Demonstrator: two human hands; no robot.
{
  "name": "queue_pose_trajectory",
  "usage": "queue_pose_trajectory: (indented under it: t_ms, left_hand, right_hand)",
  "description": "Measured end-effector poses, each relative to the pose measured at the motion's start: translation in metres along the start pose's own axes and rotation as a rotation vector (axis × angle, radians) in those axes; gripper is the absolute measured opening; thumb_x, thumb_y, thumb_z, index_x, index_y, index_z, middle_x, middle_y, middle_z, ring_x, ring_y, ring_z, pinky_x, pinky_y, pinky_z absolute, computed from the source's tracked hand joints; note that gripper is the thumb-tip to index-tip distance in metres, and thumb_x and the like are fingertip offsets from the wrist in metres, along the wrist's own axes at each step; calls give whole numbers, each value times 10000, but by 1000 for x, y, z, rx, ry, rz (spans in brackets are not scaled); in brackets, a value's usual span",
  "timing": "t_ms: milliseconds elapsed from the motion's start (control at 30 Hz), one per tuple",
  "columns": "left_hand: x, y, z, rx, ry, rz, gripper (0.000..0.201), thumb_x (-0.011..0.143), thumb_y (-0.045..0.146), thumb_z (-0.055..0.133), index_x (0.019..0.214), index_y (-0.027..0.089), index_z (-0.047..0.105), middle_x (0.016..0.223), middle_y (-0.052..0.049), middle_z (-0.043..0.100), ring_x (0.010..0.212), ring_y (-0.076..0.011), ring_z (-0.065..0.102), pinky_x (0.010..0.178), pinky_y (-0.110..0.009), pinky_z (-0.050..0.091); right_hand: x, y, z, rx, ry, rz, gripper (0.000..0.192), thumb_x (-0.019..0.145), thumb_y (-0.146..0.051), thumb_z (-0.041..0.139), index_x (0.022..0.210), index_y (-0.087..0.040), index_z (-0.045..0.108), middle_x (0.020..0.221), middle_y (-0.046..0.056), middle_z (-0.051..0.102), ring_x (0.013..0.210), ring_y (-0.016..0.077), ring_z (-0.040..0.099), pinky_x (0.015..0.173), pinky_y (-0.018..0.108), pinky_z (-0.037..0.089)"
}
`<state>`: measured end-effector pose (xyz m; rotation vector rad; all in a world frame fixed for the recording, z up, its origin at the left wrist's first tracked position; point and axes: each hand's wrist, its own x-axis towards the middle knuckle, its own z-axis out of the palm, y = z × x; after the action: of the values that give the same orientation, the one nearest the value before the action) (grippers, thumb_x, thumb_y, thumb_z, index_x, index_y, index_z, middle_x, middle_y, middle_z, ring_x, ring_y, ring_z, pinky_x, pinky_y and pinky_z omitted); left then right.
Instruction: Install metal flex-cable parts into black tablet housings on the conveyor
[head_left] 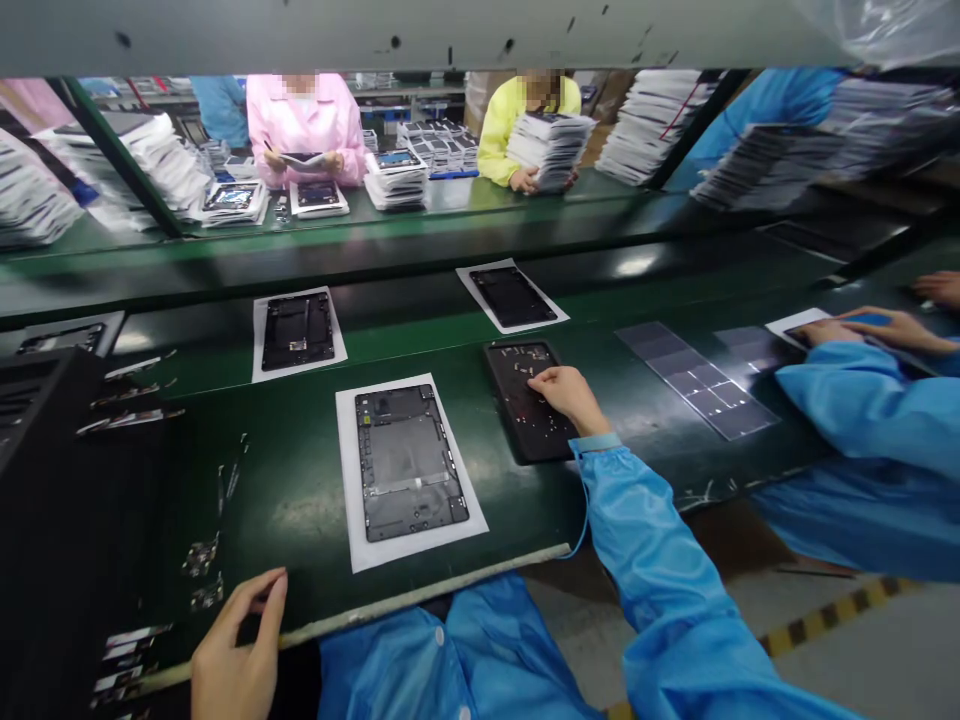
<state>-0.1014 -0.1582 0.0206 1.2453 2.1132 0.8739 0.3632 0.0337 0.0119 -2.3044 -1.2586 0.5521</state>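
Observation:
My right hand (571,398) reaches over a black tray (534,440) with small metal parts scattered in it. Its thumb and forefinger are pinched together low over the parts; whatever is between them is too small to make out. Low at the left, by the bench edge, my left hand (238,650) is raised with thumb and forefinger tips together, and no object shows in it. Between the hands a dark tablet housing (411,460) lies open side up on a white sheet (465,515). Small circuit boards with flex cables (201,558) lie beyond my left hand.
Two more housings (298,330) (514,296) lie on white sheets farther back. Clear film sheets (694,375) are right of the tray. A black box (67,520) stands left. At right a co-worker's hands (885,325) work close by; people and stacks (555,150) line the far side.

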Motion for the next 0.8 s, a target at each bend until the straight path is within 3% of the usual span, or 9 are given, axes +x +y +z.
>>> queue_pose_trajectory:
  t_ms: [233, 400, 600, 800]
  left_hand:
    - [10, -9, 0, -27, 2, 20, 494, 693, 664, 611, 876, 228, 751, 959, -57, 748, 890, -276, 673, 820, -358, 521]
    - [13, -11, 2, -38, 12, 21, 517, 664, 691, 620, 848, 227, 755, 909, -59, 745, 826, -264, 670, 785, -350, 528]
    - [14, -9, 6, -70, -6, 6, 523, 643, 696, 631, 829, 224, 753, 878, -56, 738, 780, -253, 658, 792, -358, 523]
    - [9, 0, 7, -154, -1, -31, 454, 690, 630, 662, 856, 216, 748, 944, -58, 745, 891, -264, 666, 851, -354, 499]
  right_hand:
    - [5, 17, -10, 197, -46, -107, 156, 755, -269, 632, 638, -168, 619, 611, 29, 648, 592, 157, 568, 589, 261, 414]
    - [6, 23, -15, 313, -67, -179, 207, 705, -374, 686, 680, -182, 613, 701, 61, 700, 667, 180, 605, 646, 286, 454]
    - [4, 21, -19, 401, -109, -204, 253, 672, -361, 701, 824, -165, 646, 684, 68, 719, 654, 185, 626, 664, 310, 478]
    - [-23, 11, -31, 446, -201, -267, 374, 704, -413, 720, 965, -146, 698, 782, 76, 742, 776, 218, 684, 779, 351, 517]
